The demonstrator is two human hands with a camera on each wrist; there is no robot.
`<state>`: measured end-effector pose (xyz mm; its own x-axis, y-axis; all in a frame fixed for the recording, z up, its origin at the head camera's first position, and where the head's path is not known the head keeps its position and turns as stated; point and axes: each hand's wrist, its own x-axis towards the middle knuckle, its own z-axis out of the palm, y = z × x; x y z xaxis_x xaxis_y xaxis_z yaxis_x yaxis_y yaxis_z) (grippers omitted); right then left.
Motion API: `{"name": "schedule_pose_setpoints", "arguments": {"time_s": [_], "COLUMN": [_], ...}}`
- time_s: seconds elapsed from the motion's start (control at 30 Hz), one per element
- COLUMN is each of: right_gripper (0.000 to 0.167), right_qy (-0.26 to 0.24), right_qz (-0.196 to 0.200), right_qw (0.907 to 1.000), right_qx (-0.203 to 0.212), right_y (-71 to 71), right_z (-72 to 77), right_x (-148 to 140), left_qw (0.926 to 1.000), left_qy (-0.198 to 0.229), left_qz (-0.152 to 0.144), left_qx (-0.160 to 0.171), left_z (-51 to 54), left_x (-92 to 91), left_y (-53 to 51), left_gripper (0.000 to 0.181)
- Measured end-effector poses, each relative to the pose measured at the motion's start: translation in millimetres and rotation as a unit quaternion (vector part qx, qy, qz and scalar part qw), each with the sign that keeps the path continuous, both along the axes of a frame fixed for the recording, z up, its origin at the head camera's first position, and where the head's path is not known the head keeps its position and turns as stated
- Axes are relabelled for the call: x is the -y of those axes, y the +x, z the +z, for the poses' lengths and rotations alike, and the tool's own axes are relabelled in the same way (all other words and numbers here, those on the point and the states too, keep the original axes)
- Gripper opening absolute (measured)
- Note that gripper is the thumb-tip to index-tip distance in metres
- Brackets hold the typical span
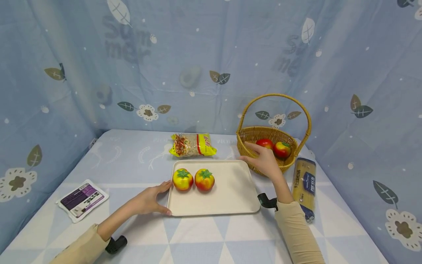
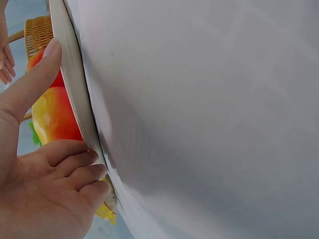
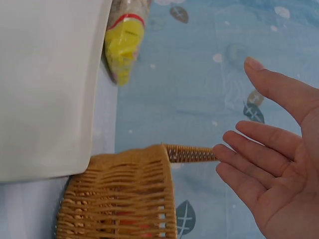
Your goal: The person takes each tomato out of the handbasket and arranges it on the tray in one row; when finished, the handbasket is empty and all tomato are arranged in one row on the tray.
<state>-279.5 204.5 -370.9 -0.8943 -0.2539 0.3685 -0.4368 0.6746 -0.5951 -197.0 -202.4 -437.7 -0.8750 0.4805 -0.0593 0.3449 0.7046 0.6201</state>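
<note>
My left hand (image 1: 148, 200) touches the left edge of a cream tray (image 1: 234, 190), thumb and fingers spread along its rim. On the tray's left half sit two yellow-and-red fruits with green leafy tops, a left one (image 1: 182, 179) and a right one (image 1: 204, 180). Over the tray's far right corner, beside a wicker basket (image 1: 243, 147), my right hand (image 1: 263, 161) is held up. Its fingers are loosely extended and hold nothing in the right wrist view. Inside the basket lie a red fruit (image 1: 265, 143) and a red-and-yellow fruit (image 1: 282, 150), partly hidden by the wall.
Behind the tray lies a yellow-ended clear food bag (image 1: 191, 144). A spaghetti packet (image 1: 304, 187) is right of the basket. At the left is a purple-and-white flat pack (image 1: 83, 200). The basket's tall arched handle (image 1: 273, 95) rises before a blue curtain (image 1: 184, 47).
</note>
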Motion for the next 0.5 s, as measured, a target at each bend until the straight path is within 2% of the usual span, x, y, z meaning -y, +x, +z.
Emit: {"name": "schedule_pose_setpoints", "arguments": {"time_s": [0.5], "right_gripper": [0.072], "right_qy": [0.001], "right_qz": [-0.064], "right_qw": [0.9977], "right_qx": [0.024], "right_y": [-6.6], "right_z": [0.4], "right_x": [-38.9], "left_qw": [1.0000], "left_qy": [0.000], "left_qz": [0.002], "left_qx": [0.003], "left_z": [0.0], "left_x": [-0.3], "left_y": [-1.3], "left_gripper": [0.104]}}
